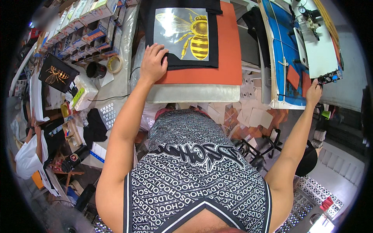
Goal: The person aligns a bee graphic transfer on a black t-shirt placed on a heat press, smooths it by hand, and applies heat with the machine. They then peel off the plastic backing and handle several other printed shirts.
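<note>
A clear film [171, 42] printed with half of a yellow and black bee [199, 35] lies on folded black fabric [213, 42]. The fabric rests on an orange-red pad [229, 46] over a pale flat bed. My left hand [154, 62] lies flat, fingers spread, on the lower left of the fabric and touches the film's edge. Far to the right, my right hand [314, 92] is wrapped round a dark handle [329, 78] at the front of a pale machine plate [319, 50]. The handle is partly hidden by my fingers.
On the left stand a tablet [58, 73] showing a bee, a black mug [96, 70], a tape roll [114, 64] and stacked boxes [89, 35]. A cable crosses that table. A blue surface [281, 39] lies right. A person in white [31, 157] is at lower left. Papers litter the floor.
</note>
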{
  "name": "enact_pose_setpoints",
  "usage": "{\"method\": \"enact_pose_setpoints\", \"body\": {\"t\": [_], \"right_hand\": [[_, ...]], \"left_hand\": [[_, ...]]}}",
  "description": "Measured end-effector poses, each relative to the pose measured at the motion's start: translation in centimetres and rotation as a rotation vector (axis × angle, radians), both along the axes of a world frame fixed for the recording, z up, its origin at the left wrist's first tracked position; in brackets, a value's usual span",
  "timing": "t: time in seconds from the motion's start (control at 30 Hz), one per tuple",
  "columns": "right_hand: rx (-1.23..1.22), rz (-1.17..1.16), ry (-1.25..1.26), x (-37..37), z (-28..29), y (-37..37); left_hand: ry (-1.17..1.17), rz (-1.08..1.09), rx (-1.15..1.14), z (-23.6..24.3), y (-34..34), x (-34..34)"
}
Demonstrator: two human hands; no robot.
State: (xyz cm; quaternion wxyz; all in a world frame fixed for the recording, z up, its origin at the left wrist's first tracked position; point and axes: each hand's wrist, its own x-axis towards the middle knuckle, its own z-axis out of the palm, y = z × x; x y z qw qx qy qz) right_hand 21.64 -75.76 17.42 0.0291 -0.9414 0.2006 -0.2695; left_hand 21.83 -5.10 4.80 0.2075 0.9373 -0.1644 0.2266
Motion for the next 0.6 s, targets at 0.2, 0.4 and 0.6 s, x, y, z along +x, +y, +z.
{"method": "enact_pose_setpoints", "body": {"t": [0.2, 0.4, 0.6], "right_hand": [[-0.010, -0.027, -0.005, 0.15, 0.10, 0.16], [-0.004, -0.004, -0.023, 0.15, 0.18, 0.31], [-0.035, 0.023, -0.017, 0.12, 0.25, 0.27]], "left_hand": [[-0.016, -0.006, 0.001, -0.07, -0.04, 0.11], [-0.008, 0.001, 0.008, -0.14, 0.02, 0.13], [-0.008, 0.006, 0.026, 0.07, -0.06, 0.19]]}}
